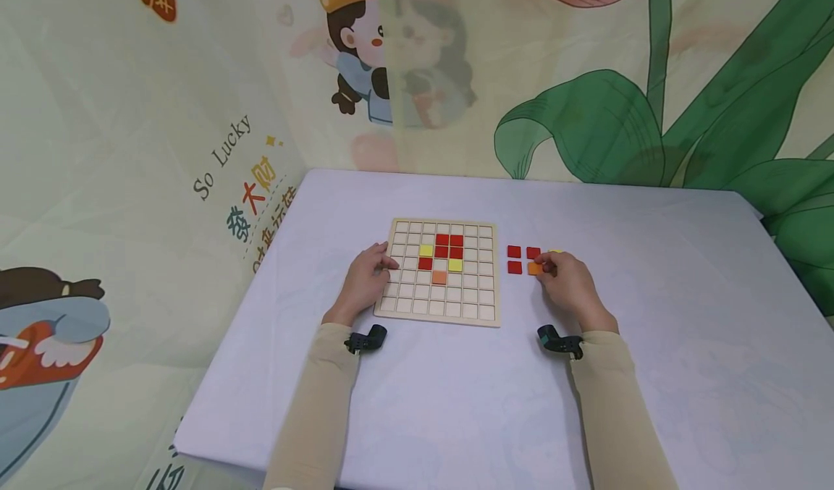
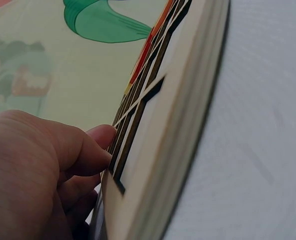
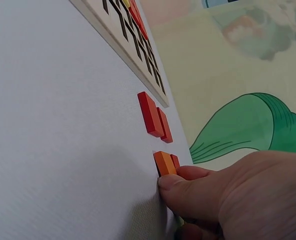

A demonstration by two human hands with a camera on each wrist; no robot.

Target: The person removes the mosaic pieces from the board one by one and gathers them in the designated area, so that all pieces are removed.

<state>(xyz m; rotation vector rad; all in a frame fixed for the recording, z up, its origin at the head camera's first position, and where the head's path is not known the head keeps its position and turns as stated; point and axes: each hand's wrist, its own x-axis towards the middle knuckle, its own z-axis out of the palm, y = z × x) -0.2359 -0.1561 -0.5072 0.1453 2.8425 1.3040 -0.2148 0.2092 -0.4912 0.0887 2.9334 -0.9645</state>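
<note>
A wooden grid board (image 1: 436, 321) lies flat on the table, and my left hand (image 1: 365, 280) holds its left edge, thumb over the rim. In the left wrist view the thumb and fingers (image 2: 90, 155) meet at the board's side. Set in the grid are several red tiles (image 1: 449, 246), a yellow tile (image 1: 426, 250), another yellow tile (image 1: 455, 265) and an orange-pink tile (image 1: 439, 277). To the right of the board, my right hand (image 1: 573, 284) pinches an orange tile (image 3: 165, 163) between thumb and fingers. Its far end is hidden by the fingers.
Three loose red tiles, one nearest the board (image 1: 515, 267), lie between the board and my right hand. A yellow piece (image 1: 556, 251) shows partly behind that hand. The white-covered table (image 1: 449, 403) meets a printed curtain (image 1: 456, 142) at the back.
</note>
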